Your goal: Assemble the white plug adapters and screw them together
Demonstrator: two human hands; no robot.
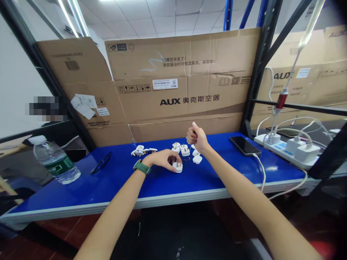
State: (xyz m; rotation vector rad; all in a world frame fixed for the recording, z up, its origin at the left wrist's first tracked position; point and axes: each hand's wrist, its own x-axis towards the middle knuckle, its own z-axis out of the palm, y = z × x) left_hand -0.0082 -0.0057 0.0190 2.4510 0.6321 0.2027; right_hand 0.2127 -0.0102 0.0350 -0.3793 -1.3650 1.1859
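Blue tabletop (114,187) lay before you; on it, your left hand (162,159) gripped a white plug (178,169), pins up; your right hand (199,139) was curled closed, probably around a mostly hidden screwdriver (190,147).

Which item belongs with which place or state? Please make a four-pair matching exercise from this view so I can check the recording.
1. Smartphone
2. Wristwatch
3. Plastic water bottle
4. White three-pin plug closest to the table's front edge

A. Around the left wrist
B. Held in the fingers of the left hand
C. Near the table's right end, with a white cable attached
D. Near the table's left end

Right pairs: 1-C, 2-A, 3-D, 4-B
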